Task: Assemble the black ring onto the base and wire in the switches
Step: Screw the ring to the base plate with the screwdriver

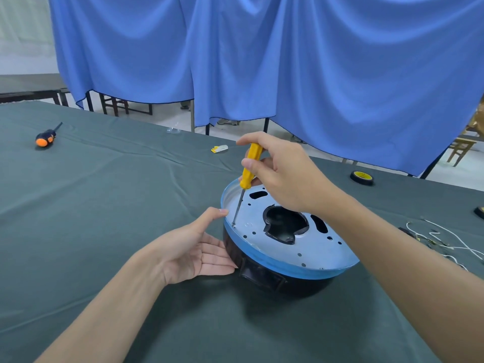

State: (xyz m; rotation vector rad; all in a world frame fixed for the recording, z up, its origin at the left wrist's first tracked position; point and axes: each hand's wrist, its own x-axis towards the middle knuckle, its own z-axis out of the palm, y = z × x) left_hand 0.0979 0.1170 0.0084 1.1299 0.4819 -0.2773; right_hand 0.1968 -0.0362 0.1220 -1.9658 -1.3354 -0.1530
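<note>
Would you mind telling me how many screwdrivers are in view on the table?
2: a yellow-handled screwdriver held in the right hand, tip on the metal base plate; an orange-and-black screwdriver lying far left on the green cloth.

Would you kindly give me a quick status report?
Right hand driving screwdriver at plate rim. Left hand steadying black ring. Nothing in the way.

Blue curtains (262,61) hang behind a green-clothed table (104,205), wooden chairs (461,150) on pale floor (458,171)

no readable text, tape roll (362,177) label too blurred
</note>
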